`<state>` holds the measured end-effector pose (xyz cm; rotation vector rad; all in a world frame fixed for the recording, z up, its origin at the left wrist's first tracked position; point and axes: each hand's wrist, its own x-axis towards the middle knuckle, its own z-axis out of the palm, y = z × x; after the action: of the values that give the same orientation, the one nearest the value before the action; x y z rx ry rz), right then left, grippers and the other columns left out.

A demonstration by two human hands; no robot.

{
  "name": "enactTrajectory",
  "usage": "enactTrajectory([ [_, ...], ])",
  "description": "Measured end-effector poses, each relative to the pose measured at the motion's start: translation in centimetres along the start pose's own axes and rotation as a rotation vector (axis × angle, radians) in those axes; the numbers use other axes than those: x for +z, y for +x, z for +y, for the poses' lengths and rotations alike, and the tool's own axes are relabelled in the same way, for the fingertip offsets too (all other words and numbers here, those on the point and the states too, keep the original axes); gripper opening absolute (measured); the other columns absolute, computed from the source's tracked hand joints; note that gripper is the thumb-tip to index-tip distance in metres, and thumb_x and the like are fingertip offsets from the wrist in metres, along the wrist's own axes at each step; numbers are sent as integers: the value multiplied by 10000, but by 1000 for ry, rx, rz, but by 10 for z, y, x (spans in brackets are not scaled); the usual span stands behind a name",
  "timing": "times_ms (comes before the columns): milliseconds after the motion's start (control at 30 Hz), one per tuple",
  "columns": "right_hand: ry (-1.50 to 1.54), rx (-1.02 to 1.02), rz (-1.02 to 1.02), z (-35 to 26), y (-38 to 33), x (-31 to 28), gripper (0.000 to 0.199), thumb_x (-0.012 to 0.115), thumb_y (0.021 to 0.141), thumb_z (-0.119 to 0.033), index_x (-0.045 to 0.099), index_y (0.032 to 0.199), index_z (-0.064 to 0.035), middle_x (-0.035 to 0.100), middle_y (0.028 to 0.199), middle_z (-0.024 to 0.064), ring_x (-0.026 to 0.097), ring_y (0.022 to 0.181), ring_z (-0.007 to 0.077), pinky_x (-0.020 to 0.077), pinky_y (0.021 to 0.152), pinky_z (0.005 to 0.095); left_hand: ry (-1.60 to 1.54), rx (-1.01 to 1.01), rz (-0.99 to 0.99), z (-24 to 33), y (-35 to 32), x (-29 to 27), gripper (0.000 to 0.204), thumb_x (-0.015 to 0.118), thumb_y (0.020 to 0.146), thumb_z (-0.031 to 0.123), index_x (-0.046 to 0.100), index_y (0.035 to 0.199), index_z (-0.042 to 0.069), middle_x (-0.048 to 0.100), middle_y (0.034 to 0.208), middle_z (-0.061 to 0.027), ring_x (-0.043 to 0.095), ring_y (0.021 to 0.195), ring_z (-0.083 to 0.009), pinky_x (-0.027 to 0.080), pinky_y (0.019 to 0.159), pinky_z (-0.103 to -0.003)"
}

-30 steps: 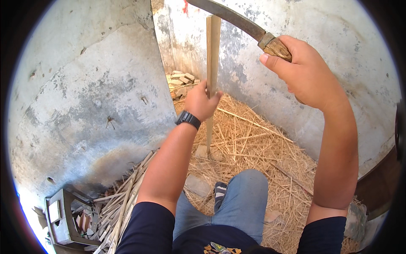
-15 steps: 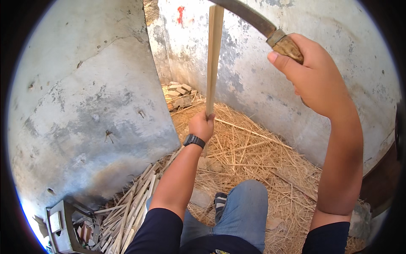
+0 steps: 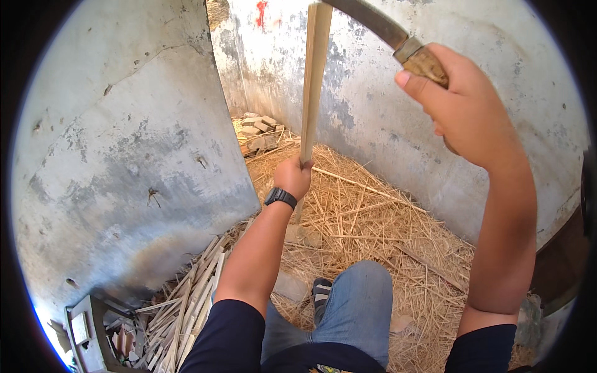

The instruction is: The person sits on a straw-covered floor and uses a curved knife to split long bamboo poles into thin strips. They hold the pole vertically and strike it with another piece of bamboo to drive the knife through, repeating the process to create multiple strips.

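My left hand (image 3: 292, 176), with a dark watch on its wrist, is closed round the lower part of a long pale wooden strip (image 3: 314, 81), which looks like split bamboo and stands nearly upright. In my right hand (image 3: 471, 109), raised at the upper right, is the wooden handle of a machete (image 3: 377, 25). Its dark, slightly curved blade reaches left to the strip's top end. The blade's tip runs out of the picture, and whether it has cut into the wood cannot be made out.
Straw and shavings (image 3: 367, 217) cover the floor ahead. A pile of split strips (image 3: 189, 304) lies at lower left beside a grey box-like frame (image 3: 102, 342) holding broken pieces. Peeling walls (image 3: 130, 155) stand close on both sides. Bricks (image 3: 258, 127) are heaped in the far corner.
The whole view has shifted slightly, walls and floor included. Both hands keep their grips, and the machete blade stays at the top of the strip.
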<state>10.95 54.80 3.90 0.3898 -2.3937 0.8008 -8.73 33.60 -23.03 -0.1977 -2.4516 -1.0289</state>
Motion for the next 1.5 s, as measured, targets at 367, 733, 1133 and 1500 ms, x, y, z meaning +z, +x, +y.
enactTrajectory([
  [367, -138, -3, -148, 1, 1, 9, 302, 633, 938, -296, 589, 898, 0, 584, 723, 101, 537, 640, 213, 439, 612, 381, 29, -105, -135, -26, -11, 26, 244, 670, 945, 307, 721, 1001, 75, 723, 839, -163, 694, 815, -361, 527, 723, -464],
  [733, -114, -48, 104, -18, -8, 13, 313, 646, 967, -360, 596, 944, -52, 482, 641, -24, 445, 499, 77, 385, 450, 263, 33, 24, 72, -10, 7, 0, 206, 679, 922, 290, 730, 995, 104, 718, 893, -199, 689, 854, -395, 542, 743, -494],
  [1133, -109, 224, -94, -43, -7, 37, 206, 597, 1003, -261, 576, 964, -60, 484, 649, -34, 472, 538, 83, 441, 486, 267, 109, -83, -82, -33, -9, 1, 237, 641, 957, 322, 739, 1052, 128, 722, 856, -183, 696, 827, -373, 545, 749, -471],
  [1500, 75, 212, -130, -34, -8, 42, 214, 583, 1015, -242, 542, 1022, -32, 446, 615, -44, 382, 417, 55, 332, 348, 223, 168, -95, -127, -30, -21, -8, 262, 632, 954, 334, 735, 1102, 145, 737, 907, -163, 708, 871, -346, 552, 794, -468],
])
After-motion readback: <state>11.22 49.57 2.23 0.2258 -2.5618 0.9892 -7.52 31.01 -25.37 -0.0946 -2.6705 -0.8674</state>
